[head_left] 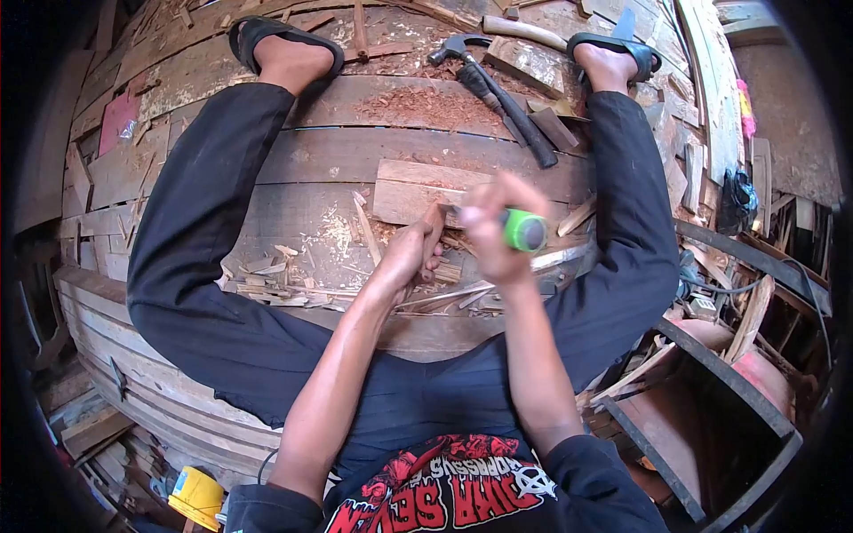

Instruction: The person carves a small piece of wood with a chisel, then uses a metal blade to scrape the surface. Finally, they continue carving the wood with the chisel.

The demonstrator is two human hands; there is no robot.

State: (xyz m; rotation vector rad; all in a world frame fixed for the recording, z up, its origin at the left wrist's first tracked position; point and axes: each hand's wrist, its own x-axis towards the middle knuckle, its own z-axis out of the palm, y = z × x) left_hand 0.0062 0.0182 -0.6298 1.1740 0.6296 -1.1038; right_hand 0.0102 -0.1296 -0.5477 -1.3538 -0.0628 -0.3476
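My left hand is closed around a small reddish-brown piece of wood, steadying it over a flat board on the plank floor. Just to its right, my right hand grips a green-handled tool with a grey butt end. Motion smears this hand, and the tool's working end is too blurred to make out. Thin wood slivers and pale shavings lie beside and below the left hand.
A claw hammer lies beyond the board, beside a wood block and a curved wooden handle. My legs spread on both sides, with sandals at the far end. A yellow container stands lower left, a dark metal frame lower right.
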